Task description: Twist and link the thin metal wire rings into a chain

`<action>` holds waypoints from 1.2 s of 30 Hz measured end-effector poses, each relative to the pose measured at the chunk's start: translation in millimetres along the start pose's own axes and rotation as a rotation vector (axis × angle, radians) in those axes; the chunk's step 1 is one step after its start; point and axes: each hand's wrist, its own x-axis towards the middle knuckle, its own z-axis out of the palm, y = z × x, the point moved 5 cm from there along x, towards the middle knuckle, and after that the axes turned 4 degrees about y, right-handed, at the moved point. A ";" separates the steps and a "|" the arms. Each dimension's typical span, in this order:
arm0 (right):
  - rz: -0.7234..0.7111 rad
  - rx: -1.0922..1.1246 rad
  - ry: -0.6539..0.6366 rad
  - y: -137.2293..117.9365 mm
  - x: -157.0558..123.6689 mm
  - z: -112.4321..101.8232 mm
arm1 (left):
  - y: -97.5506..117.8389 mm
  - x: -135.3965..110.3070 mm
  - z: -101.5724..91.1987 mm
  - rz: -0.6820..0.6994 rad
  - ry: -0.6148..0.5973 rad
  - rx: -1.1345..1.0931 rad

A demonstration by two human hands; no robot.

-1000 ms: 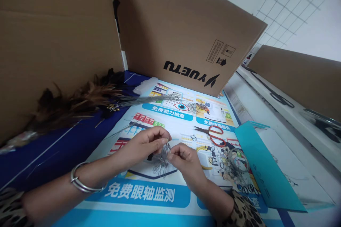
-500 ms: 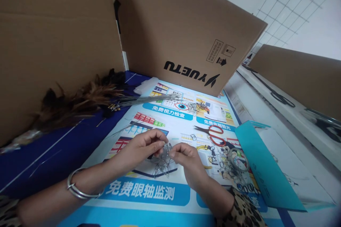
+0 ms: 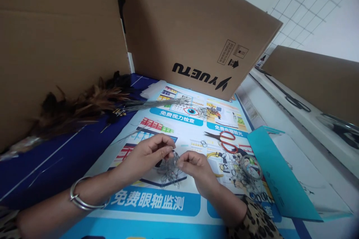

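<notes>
A tangled bunch of thin silvery wire loops (image 3: 170, 173) hangs between my two hands, just above the printed sheet. My left hand (image 3: 155, 151) pinches the top of the bunch between thumb and fingertips. Close by on the right, my right hand (image 3: 196, 166) has its thumb and forefinger pressed together at the bunch's side. Exactly which strand each hand grips is too fine to see. Red-handled scissors (image 3: 227, 142) lie beyond my right hand. Beside them are pliers with yellow handles (image 3: 214, 155) and a scatter of small wire rings and fittings (image 3: 235, 171).
Brown feathers (image 3: 92, 97) lie at the left along a cardboard wall (image 3: 182, 33). A bundle of straight wires (image 3: 151, 103) rests at the back, by another small wire heap (image 3: 206, 112). A round clear dish (image 3: 251, 167) and a teal folder (image 3: 280, 175) are on the right.
The wire bunch shifts slightly, its top strands spreading a little between my fingertips. Both hands stay almost in place, still pinching.
</notes>
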 end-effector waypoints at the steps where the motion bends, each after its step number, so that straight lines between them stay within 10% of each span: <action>1: 0.001 -0.003 -0.005 -0.3 -0.2 0.3 | 0.9 0.0 -0.1 0.006 0.008 0.008; 36: -0.358 -0.481 0.165 -15.8 -16.9 9.3 | 9.8 -4.6 -3.5 0.329 0.055 0.215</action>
